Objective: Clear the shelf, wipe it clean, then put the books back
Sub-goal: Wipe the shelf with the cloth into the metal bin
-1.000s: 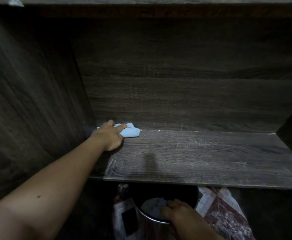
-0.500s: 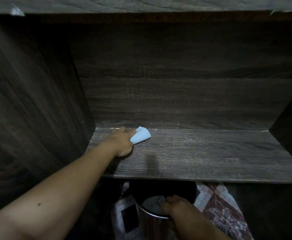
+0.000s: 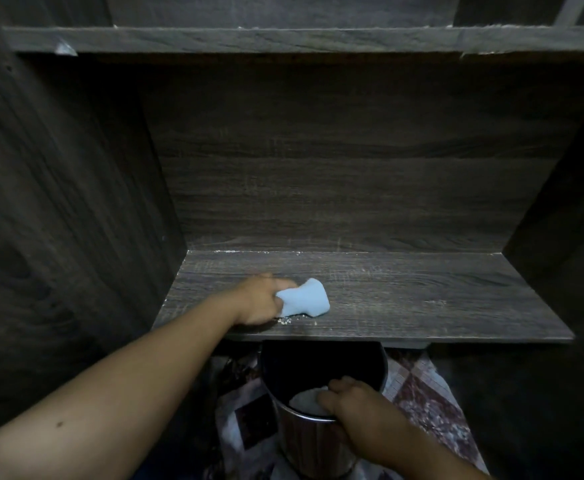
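The dark wooden shelf (image 3: 422, 299) holds no books. My left hand (image 3: 256, 299) grips a light blue cloth (image 3: 306, 297) and presses it on the shelf board, left of centre and near the front edge. Pale crumbs (image 3: 285, 320) lie just in front of the cloth. More dust lines the back seam of the shelf. Below the shelf's front edge, my right hand (image 3: 356, 410) grips the rim of a metal bin (image 3: 297, 372), held under the edge. Something pale lies inside the bin.
Dark wood side panels close the shelf at left (image 3: 76, 237) and right (image 3: 560, 254), with another board (image 3: 283, 39) overhead. A patterned floor or mat (image 3: 429, 403) shows beneath the bin.
My left hand has dragged the cloth from the back left corner toward the front and rightward, bringing crumbs along. The bin stays under the edge in my right hand.
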`<state>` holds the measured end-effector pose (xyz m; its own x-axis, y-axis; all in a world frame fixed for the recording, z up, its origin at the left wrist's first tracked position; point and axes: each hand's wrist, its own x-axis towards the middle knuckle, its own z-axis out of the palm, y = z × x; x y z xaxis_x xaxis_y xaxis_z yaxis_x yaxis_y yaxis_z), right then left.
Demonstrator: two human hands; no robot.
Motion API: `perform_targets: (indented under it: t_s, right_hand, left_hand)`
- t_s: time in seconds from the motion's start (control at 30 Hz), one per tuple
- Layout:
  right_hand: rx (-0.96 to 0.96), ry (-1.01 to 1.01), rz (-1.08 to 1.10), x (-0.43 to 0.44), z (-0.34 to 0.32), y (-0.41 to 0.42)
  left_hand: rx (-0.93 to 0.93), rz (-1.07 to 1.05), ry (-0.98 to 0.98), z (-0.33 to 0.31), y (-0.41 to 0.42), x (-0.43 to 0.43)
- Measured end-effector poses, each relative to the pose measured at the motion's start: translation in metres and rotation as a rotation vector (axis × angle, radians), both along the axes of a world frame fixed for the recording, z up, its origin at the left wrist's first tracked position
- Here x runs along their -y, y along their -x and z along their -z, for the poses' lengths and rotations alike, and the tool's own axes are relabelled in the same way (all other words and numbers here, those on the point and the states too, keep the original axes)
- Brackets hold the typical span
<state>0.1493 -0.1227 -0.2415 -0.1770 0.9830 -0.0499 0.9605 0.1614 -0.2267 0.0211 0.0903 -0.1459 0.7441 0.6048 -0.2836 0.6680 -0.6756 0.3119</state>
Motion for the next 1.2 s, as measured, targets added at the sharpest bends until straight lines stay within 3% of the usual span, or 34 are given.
perform_targets:
  t_s: [0.17, 0.33, 0.47, 0.97, 1.2]
  right_hand:
    - [-0.009, 0.059, 0.008, 0.008, -0.011, -0.001]
    - [-0.015, 0.071, 0.030, 0.004, -0.016, -0.003]
    - [-0.007, 0.062, 0.004, -0.001, -0.020, 0.001]
    - [-0.024, -0.006, 0.004, -0.007, -0.020, 0.024]
    - [-0.019, -0.009, -0.010, 0.001, -0.028, 0.032]
  left_hand:
    - [0.233, -0.144, -0.123, -0.013, -0.003, -0.021]
    - [0.108, -0.245, -0.261, -0.022, -0.006, -0.031]
    - [-0.044, -0.260, -0.175, 0.001, 0.000, -0.026]
    - [0.014, -0.172, -0.020, 0.015, 0.015, 0.010]
    - [0.025, -0.046, 0.187, -0.002, 0.017, 0.029]
